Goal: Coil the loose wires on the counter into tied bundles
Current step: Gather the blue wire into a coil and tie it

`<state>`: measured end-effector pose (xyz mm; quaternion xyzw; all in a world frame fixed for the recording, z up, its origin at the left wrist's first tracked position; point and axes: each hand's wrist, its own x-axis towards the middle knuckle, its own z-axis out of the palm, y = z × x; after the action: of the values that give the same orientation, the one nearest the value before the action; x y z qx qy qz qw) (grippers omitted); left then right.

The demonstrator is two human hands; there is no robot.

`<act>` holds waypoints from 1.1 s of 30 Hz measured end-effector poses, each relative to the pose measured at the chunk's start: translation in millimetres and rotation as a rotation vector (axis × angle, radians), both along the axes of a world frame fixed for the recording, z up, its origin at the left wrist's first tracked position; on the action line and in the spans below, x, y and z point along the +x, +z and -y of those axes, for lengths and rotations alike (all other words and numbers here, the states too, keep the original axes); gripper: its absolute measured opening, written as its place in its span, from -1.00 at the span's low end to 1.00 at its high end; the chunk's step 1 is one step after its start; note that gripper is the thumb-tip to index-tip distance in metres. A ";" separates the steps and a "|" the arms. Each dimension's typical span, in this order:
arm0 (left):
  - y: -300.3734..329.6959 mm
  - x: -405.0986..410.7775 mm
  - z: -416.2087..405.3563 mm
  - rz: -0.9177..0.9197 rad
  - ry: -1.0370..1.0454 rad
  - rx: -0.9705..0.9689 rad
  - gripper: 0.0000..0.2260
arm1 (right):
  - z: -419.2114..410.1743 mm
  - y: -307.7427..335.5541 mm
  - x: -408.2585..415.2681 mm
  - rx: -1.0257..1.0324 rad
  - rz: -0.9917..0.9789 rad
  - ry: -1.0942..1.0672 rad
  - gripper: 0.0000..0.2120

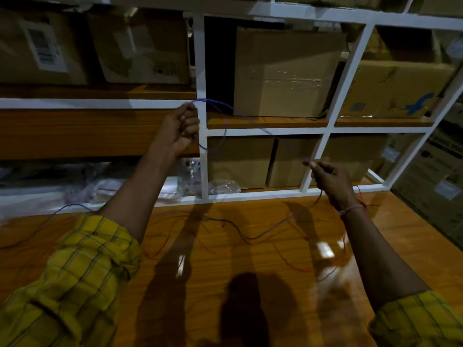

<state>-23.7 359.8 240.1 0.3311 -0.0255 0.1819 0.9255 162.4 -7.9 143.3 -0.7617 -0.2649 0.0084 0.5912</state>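
Blue wire (pixel 250 120), thin and limp, runs between our two raised hands above the counter (pixel 225 284): from our left hand (pixel 178 131), up and to the left, it slopes down and rightward to our right hand (pixel 328 177), then trails down onto the wood in a loose curve. Our left hand is curled into a fist around the wire, with a loop (pixel 217 126) of it hanging just beside the knuckles; our right hand pinches the strand between thumb and fingertips. So the free length lies to the right of and below the loop, its long axis slanting between the hands, and we judge that the right hand is the one placed to feed the next turn towards the left. On the glossy orange-brown counter more wires lie loose and tangled: red wires (pixel 288 261), fine and wavy, and a dark wire (pixel 233 227) crossing them. Behind stands a white shelf frame (pixel 203 159) with wooden boards, holding dull cardboard boxes (pixel 283 73) and crinkled clear bags (pixel 223 187). Our sleeves (pixel 82 266) are yellow check cloth, rolled up.
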 end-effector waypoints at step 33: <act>-28.8 8.8 61.9 -0.526 -0.347 1.234 -0.74 | -93.5 35.1 -71.6 -0.229 0.342 0.245 -0.81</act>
<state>-14.9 297.9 211.3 0.8212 0.0482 -0.1029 0.5593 90.8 85.6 178.4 -0.7763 -0.4488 -0.0190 0.4422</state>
